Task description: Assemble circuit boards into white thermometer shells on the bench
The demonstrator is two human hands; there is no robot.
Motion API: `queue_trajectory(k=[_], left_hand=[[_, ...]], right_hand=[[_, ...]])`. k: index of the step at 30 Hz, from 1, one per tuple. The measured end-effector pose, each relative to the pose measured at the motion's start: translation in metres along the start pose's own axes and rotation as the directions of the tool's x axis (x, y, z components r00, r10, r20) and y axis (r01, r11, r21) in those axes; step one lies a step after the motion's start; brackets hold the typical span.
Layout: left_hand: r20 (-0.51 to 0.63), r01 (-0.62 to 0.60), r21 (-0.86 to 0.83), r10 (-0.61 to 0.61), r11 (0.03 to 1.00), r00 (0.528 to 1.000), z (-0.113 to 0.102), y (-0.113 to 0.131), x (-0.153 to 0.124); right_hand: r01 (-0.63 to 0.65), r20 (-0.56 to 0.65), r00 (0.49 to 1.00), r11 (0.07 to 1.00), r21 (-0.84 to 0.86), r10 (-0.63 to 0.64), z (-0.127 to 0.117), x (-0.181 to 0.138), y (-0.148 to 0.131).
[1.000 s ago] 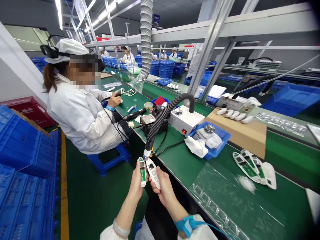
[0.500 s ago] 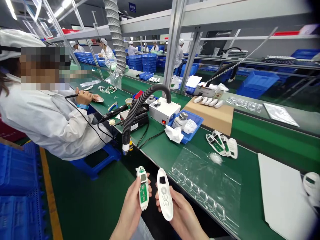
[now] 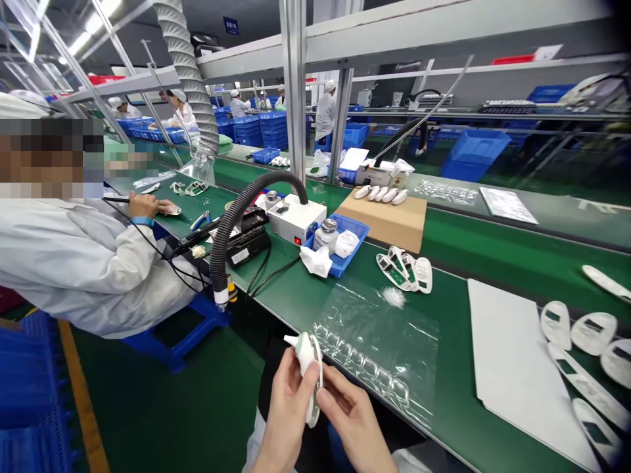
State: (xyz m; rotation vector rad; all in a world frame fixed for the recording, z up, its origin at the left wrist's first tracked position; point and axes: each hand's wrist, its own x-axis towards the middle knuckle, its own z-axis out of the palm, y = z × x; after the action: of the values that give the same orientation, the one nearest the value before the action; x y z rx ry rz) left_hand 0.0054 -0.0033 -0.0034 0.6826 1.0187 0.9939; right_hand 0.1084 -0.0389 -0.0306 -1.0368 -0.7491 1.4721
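Note:
Just in front of the bench edge, my left hand point(image 3: 287, 404) is closed round the white back half of an ear thermometer point(image 3: 305, 355), its pointed probe tip facing up and left. My right hand point(image 3: 352, 410) grips the thin white front cover point(image 3: 318, 374) from the other side. Cover and back half are seen edge-on, lying face to face; whether they are fully joined I cannot tell. The circuit board inside is mostly hidden. On the bench beyond lies a clear plastic bag of small clear window pieces point(image 3: 369, 361).
Opened thermometer halves point(image 3: 407, 269) lie past the bag. White covers point(image 3: 594, 332) and a white sheet point(image 3: 517, 368) are at right. A blue tray point(image 3: 352, 253) holds a jar. A black hose point(image 3: 224, 243) arches from a white box point(image 3: 296, 223). A co-worker point(image 3: 73, 263) sits at left.
The thermometer's back half and front cover, held apart before, are now brought together face to face. Both hands have turned inward, and my view has swung right.

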Motion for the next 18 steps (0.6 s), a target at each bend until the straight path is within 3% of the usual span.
queue_trajectory(k=[9,15,18], left_hand=[[0.091,0.059,0.018,-0.061,0.998,0.994,0.019,-0.016,-0.005],[0.153,0.137,0.014,-0.138,0.990,0.978,0.034,-0.023,-0.003],[0.183,0.173,0.071,-0.183,0.982,0.966,0.048,-0.022,-0.008]], right_hand=[[0.105,-0.041,0.993,0.984,-0.142,-0.111,-0.017,-0.015,-0.011],[0.182,-0.068,0.971,0.892,-0.415,-0.230,-0.038,-0.029,-0.020],[0.205,-0.175,0.933,0.864,-0.460,-0.315,-0.057,-0.037,-0.031]])
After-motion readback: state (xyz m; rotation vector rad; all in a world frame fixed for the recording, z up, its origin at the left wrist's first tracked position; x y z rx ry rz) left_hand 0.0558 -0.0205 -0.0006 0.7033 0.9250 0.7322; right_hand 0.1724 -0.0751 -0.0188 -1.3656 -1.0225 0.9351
